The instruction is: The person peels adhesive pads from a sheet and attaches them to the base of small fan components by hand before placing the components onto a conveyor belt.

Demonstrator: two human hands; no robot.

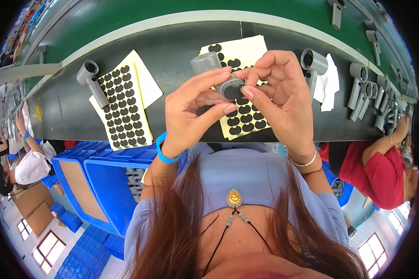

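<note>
While the Left Hand [191, 104] Clamps a Grey Device [208, 62], the Right Hand [284, 93] Works at Its Dark End

As seen in the head view, the left-hand grip is clamped on the grey device, fingers across the top, thumb below. The device is tilted above the bench [170, 51], cylindrical head pointing away from the person, dark oval end face [231, 89] toward them. Right thumb and index finger are close together at the edge of this face; from where I stand, I cannot tell whether they pinch anything.

Beneath both hands lie the right-hand sheets [246, 120], pale yellow and bearing rows of notched black ovals. A similar left-hand stack [124, 107] lies near the bench's front edge. A second grey device [97, 91] rests with its handle along that stack's left edge. To the right, a third grey device [314, 62] is located just beside a white cloth [330, 86]. Farther right, a group of grey devices [358, 88] extends toward a co-worker in red [381, 172].

Beyond the bench runs a green surface [172, 13] carrying further grey units [336, 16]. Blue bins [104, 181] stand below the bench, left of the person; grey parts [135, 183] are visible there.
</note>
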